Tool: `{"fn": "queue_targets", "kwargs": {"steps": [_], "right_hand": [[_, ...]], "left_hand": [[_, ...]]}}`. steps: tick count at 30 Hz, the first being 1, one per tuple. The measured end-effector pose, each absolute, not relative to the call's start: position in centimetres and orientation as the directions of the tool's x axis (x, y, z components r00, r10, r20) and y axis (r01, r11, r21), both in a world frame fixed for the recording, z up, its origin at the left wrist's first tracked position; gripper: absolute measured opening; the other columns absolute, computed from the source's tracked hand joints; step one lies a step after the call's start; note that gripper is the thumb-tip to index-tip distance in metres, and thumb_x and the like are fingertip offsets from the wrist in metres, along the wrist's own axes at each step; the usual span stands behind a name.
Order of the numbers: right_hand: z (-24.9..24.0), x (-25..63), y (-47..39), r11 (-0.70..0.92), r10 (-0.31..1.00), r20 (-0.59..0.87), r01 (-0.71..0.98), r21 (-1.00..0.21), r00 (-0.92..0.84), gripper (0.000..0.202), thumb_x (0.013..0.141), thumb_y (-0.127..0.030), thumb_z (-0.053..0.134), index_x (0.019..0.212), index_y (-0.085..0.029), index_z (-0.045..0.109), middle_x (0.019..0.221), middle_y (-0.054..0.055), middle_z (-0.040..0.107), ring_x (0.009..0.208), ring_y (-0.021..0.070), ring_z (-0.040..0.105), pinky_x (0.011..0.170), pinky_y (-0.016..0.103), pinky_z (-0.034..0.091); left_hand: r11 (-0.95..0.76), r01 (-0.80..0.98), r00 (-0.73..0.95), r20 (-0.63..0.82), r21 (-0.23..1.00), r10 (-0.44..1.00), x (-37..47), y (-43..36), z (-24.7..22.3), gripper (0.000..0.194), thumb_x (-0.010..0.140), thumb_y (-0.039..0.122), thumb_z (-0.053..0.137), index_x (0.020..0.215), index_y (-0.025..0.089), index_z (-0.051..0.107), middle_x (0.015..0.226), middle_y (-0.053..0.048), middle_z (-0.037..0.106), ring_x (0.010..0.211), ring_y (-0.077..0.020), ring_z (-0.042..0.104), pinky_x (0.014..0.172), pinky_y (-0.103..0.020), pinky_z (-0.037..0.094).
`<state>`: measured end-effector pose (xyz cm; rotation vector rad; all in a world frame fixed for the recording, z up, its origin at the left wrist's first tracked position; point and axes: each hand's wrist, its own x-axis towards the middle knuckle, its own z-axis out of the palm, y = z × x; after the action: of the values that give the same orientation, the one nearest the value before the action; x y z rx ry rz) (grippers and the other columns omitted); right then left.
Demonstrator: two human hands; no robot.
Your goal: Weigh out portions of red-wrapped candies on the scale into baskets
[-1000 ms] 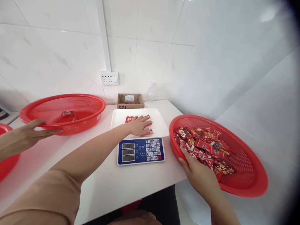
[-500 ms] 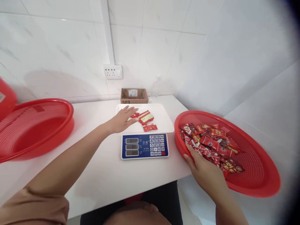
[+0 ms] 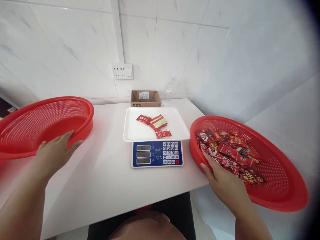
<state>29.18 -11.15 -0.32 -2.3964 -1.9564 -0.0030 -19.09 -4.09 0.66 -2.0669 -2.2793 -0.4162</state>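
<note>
My left hand (image 3: 56,153) is at the near rim of a red plastic basket (image 3: 86,125), fingers stretched and thumb apart; whether it touches the rim I cannot tell. My right hand (image 3: 222,181) grips the near rim of another red basket (image 3: 282,166), thumb outside and fingers over the edge. Inside that basket lie several red snack packets (image 3: 230,151). Between the baskets stands a blue and white digital scale (image 3: 157,153) with a white tray (image 3: 132,125). On the tray rest three small packets, one with a pale yellow panel (image 3: 158,123).
Behind the scale are an open cardboard box (image 3: 145,104) and a clear plastic bottle (image 3: 170,89). A wall socket (image 3: 122,71) is on the tiled wall. The right basket overhangs the right side of the white table (image 3: 110,186).
My left hand has moved from over the scale tray to the left basket. That basket sits further right, and a red piece above it has left view. My right hand keeps its grip.
</note>
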Motion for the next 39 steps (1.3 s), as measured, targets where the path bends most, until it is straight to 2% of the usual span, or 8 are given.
{"fn": "queue_targets", "kwargs": {"steps": [4,9,12,16,22,27,33,39], "right_hand": [[-0.4,29.1,-11.2,-0.203,0.978,0.036,0.979,-0.035,0.204,0.05,0.093,-0.041,0.024,0.135,-0.024,0.044,0.106,0.008,0.07,0.08,0.0282,0.069,0.062,0.04,0.054],[-0.5,29.3,-11.2,-0.198,0.978,0.053,0.98,-0.038,0.199,0.05,0.093,-0.042,0.024,0.134,-0.023,0.045,0.095,0.009,0.072,0.076,0.0261,0.069,0.059,0.036,0.054],[-0.4,29.3,-11.3,-0.2,0.978,0.042,0.978,-0.051,0.202,0.05,0.093,-0.042,0.024,0.136,-0.024,0.043,0.101,0.008,0.071,0.077,0.0257,0.069,0.061,0.037,0.054],[-0.3,29.2,-11.2,-0.21,0.977,0.024,0.977,-0.049,0.211,0.051,0.093,-0.042,0.022,0.136,-0.024,0.043,0.099,0.008,0.072,0.079,0.0263,0.069,0.061,0.037,0.053],[0.0,29.0,-11.1,-0.205,0.978,0.037,0.978,-0.021,0.206,0.048,0.093,-0.038,0.026,0.134,-0.024,0.046,0.093,0.009,0.073,0.069,0.0254,0.07,0.058,0.036,0.054],[0.1,28.8,-11.1,-0.196,0.979,0.051,0.98,-0.026,0.197,0.047,0.093,-0.037,0.026,0.134,-0.024,0.046,0.093,0.007,0.073,0.071,0.0245,0.07,0.059,0.035,0.054],[-0.1,28.8,-11.2,-0.187,0.979,0.07,0.982,-0.037,0.19,0.047,0.093,-0.035,0.025,0.133,-0.022,0.047,0.108,0.008,0.069,0.079,0.0253,0.07,0.06,0.036,0.055],[-0.2,28.9,-11.1,-0.175,0.983,0.044,0.983,-0.048,0.177,0.047,0.094,-0.035,0.024,0.134,-0.022,0.045,0.108,0.007,0.069,0.083,0.0257,0.069,0.063,0.037,0.055]], "left_hand": [[0.09,0.99,-0.112,0.229,0.105,0.967,-15.6,-3.3,0.8,0.058,0.082,0.059,0.03,0.132,0.03,0.034,0.115,-0.006,0.061,0.112,-0.0383,0.051,0.091,-0.054,0.043],[0.06,0.993,-0.07,0.101,0.101,0.992,-10.2,-1.8,2.3,0.062,0.086,0.053,0.03,0.134,0.014,0.036,0.123,-0.016,0.056,0.115,-0.0358,0.051,0.09,-0.049,0.044],[-0.02,0.995,0.01,0.097,0.1,0.995,-8.6,-0.7,2.2,0.06,0.088,0.05,0.032,0.135,0.013,0.034,0.133,-0.017,0.048,0.124,-0.0336,0.043,0.097,-0.048,0.039],[-0.215,0.974,0.203,0.146,0.072,0.968,-6.2,0.9,1.5,0.054,0.09,0.044,0.03,0.135,0.015,0.036,0.148,-0.012,0.029,0.138,-0.031,0.016,0.109,-0.05,0.021],[-0.488,0.855,0.493,0.016,0.177,0.87,-1.5,4.9,1.4,0.052,0.09,0.027,0.025,0.141,0.019,0.024,0.151,-0.006,0.023,0.14,-0.0215,0.009,0.112,-0.043,0.017],[-0.558,0.813,0.57,-0.033,0.165,0.821,0.6,8.4,1.7,0.061,0.079,0.015,0.037,0.139,0.017,0.026,0.147,-0.008,0.031,0.139,-0.0212,0.016,0.112,-0.039,0.018],[-0.471,0.869,0.475,0.015,0.147,0.88,1.2,10.0,1.9,0.043,0.082,0.015,0.032,0.124,0.015,0.044,0.123,-0.014,0.052,0.117,-0.0258,0.048,0.097,-0.041,0.038],[-0.427,0.884,0.423,0.067,0.189,0.904,4.8,9.2,2.5,0.046,0.091,0.033,0.023,0.133,0.017,0.029,0.128,-0.014,0.047,0.116,-0.0238,0.048,0.091,-0.036,0.042]]}}
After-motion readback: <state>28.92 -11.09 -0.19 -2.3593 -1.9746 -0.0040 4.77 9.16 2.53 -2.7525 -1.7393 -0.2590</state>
